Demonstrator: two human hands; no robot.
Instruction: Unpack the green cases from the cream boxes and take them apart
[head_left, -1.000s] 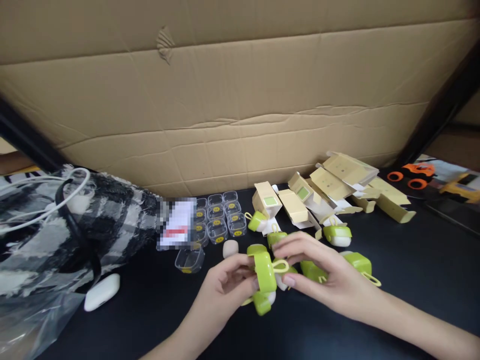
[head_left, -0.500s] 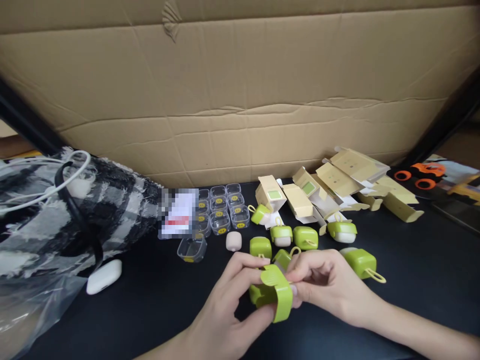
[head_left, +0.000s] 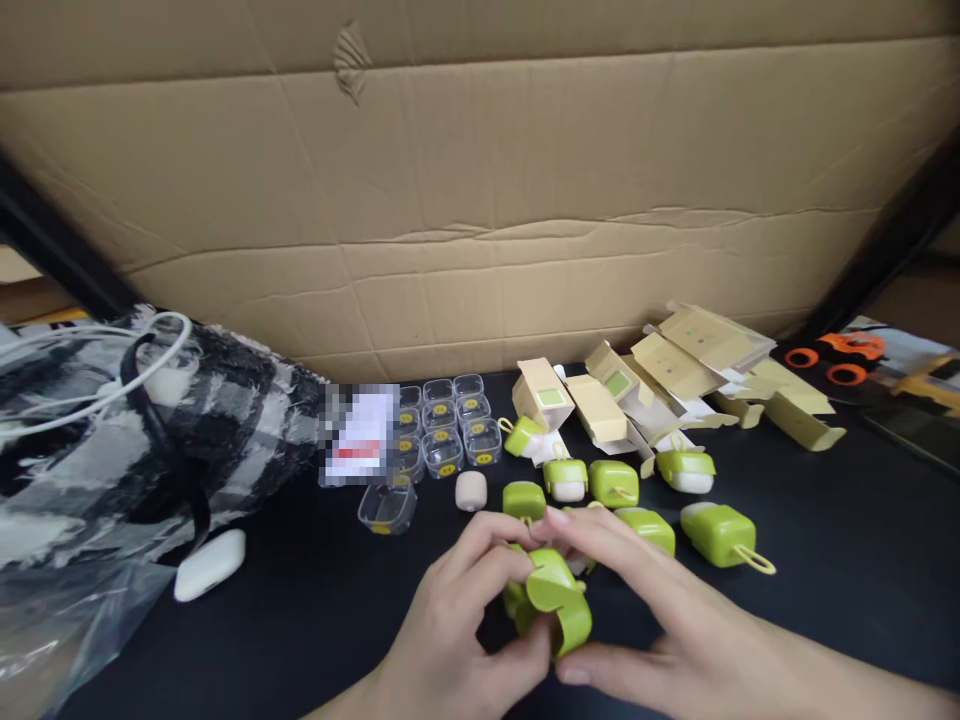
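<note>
Cover [head_left: 574, 616], green and curved, grasped by left hand [head_left: 454, 605] and right hand [head_left: 664, 605]; pale block [head_left: 471, 491] beyond

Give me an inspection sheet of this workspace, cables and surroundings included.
Surface: dark tabletop, many things on it.
Work items: green shell in hand; green cases beyond and to the right.
Clutter: beige cartons heaped back right; clear containers grouped; white case at left.
Hands: left hand holds the green shell; right hand around it, contact unclear.
Cables: white cable looped over checked fabric at left.
Surroundings: cardboard panel behind; orange toy vehicle at right.
</note>
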